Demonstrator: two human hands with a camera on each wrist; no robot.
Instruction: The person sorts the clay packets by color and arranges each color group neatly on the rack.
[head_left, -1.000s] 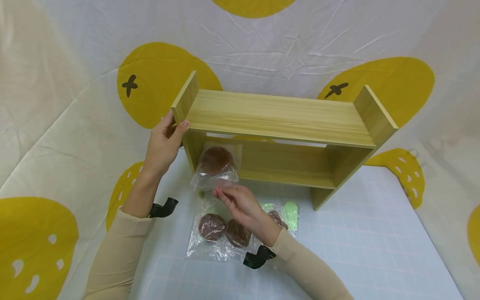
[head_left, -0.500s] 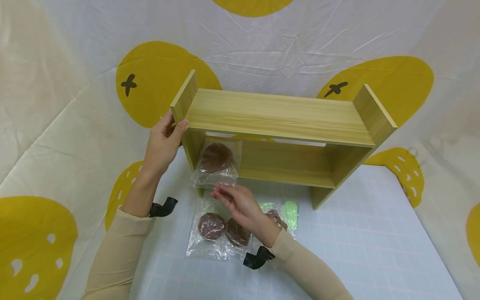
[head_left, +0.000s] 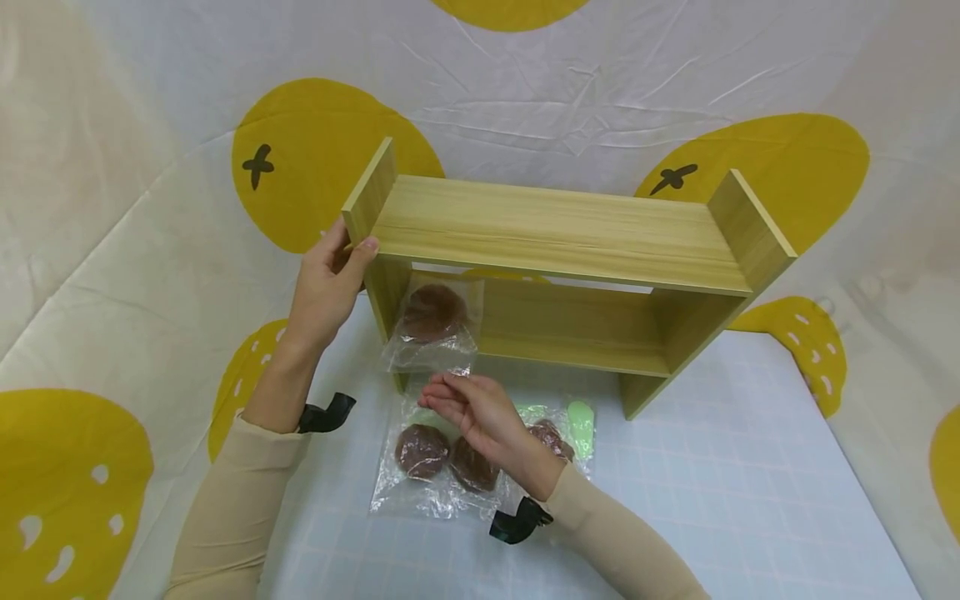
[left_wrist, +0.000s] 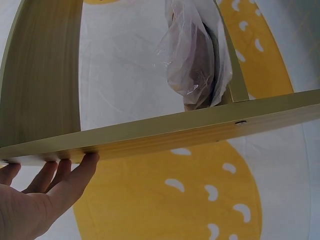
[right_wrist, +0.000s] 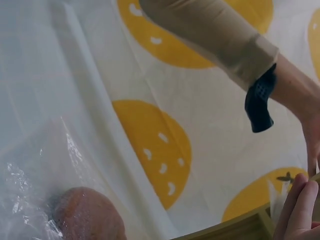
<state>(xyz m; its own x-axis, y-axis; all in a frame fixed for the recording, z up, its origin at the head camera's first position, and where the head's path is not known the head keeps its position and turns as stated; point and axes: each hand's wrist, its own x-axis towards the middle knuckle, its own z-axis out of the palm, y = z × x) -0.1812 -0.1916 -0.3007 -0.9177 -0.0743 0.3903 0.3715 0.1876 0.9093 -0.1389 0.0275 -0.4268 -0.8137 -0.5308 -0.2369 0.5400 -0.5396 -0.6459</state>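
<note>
Left fingers [left_wrist: 75,181] grip the shelf [head_left: 562,233] (tips partly hidden); right fingers [head_left: 448,403] curl loosely.

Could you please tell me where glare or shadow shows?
Head: small white glints on the clear plastic bags lying on the table; left wrist: dark patches, perhaps shadows, on the wooden shelf beside the fingertips; right wrist: bright streaks on a clear bag at lower left.

A yellow-patterned cloth [head_left: 517,117] hangs behind a pale-blue table [head_left: 750,475].
</note>
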